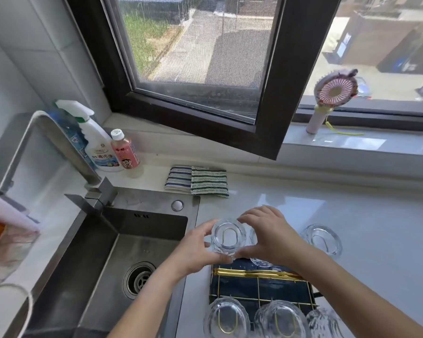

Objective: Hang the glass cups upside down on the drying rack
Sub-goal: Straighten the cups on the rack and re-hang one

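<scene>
A clear glass cup (228,237) sits upside down over a gold peg at the far left of the drying rack (259,286), a gold wire frame on a dark tray. My left hand (197,250) grips its left side and my right hand (271,237) holds its right side. Behind my right hand a second glass (260,261) is mostly hidden. Another upturned glass (324,240) stands at the rack's far right. Three upturned glasses hang on the near pegs: left (226,318), middle (280,319), right (324,322).
A steel sink (122,259) with a drain lies left of the rack, with a faucet (59,145) behind it. A spray bottle (95,142), a pink bottle (125,151) and folded striped cloths (197,181) stand at the back. A hand fan (332,98) rests on the windowsill.
</scene>
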`<action>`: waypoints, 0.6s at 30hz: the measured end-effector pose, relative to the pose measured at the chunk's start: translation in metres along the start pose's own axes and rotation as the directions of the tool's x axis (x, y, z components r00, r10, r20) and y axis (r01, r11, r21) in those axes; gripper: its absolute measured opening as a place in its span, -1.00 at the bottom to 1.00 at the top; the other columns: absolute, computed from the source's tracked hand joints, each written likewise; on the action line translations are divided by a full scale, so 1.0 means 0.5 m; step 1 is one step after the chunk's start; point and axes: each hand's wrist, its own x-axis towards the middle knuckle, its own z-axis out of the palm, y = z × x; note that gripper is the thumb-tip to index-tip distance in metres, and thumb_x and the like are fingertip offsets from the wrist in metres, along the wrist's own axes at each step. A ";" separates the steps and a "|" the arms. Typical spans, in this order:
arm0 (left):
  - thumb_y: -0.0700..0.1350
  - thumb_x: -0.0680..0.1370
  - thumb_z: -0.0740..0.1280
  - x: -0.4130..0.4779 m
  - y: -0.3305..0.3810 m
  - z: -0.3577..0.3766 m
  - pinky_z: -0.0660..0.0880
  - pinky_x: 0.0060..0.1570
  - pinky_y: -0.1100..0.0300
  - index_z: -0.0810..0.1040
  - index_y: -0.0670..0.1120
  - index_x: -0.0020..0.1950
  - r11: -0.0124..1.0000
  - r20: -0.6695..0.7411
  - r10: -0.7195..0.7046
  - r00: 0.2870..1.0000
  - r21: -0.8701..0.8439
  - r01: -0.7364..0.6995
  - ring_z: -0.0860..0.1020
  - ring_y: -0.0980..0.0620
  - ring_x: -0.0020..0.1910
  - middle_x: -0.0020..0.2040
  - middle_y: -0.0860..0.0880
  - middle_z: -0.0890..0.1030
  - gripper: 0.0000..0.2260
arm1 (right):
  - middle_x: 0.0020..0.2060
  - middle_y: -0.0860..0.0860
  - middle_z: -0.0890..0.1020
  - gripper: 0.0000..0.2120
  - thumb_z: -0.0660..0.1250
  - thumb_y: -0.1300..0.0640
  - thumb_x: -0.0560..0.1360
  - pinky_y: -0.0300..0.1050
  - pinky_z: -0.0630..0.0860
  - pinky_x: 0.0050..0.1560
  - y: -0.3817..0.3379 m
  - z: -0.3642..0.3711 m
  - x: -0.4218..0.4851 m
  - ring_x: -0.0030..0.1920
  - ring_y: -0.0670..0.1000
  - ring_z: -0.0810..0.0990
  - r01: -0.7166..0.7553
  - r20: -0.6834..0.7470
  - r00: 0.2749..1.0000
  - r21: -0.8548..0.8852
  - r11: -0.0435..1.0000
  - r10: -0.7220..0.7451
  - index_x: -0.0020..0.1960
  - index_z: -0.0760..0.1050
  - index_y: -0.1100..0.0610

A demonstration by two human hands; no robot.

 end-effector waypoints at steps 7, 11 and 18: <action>0.08 0.17 0.59 0.007 0.000 -0.001 0.45 0.17 0.15 0.38 0.27 0.29 1.000 0.030 -0.005 1.000 0.017 0.005 0.43 0.18 0.21 0.18 0.27 0.51 -0.26 | 0.26 -0.05 0.50 -0.28 0.39 -0.33 0.26 -0.03 0.12 0.38 -0.005 -0.005 -0.005 0.29 0.00 0.34 -0.017 0.014 1.000 -0.005 1.000 0.017 0.30 0.39 0.02; 0.11 0.15 0.58 0.006 0.000 0.001 0.43 0.03 0.31 0.36 0.38 0.24 1.000 0.044 -0.009 0.999 0.013 0.008 0.43 0.31 0.16 0.13 0.38 0.49 -0.28 | 0.28 -0.08 0.49 -0.29 0.38 -0.33 0.27 -0.05 0.09 0.38 -0.004 -0.006 -0.005 0.31 -0.02 0.32 -0.030 0.019 0.999 -0.020 0.999 0.030 0.31 0.38 -0.01; 0.14 0.17 0.57 0.001 0.007 0.000 0.40 0.11 0.26 0.31 0.35 0.27 1.000 0.064 -0.014 0.998 0.019 0.013 0.38 0.22 0.27 0.20 0.38 0.43 -0.25 | 0.31 -0.07 0.44 -0.16 0.34 -0.40 0.22 -0.05 0.08 0.39 0.006 -0.008 -0.011 0.33 -0.01 0.29 -0.033 0.024 0.999 -0.016 0.999 0.033 0.37 0.27 -0.02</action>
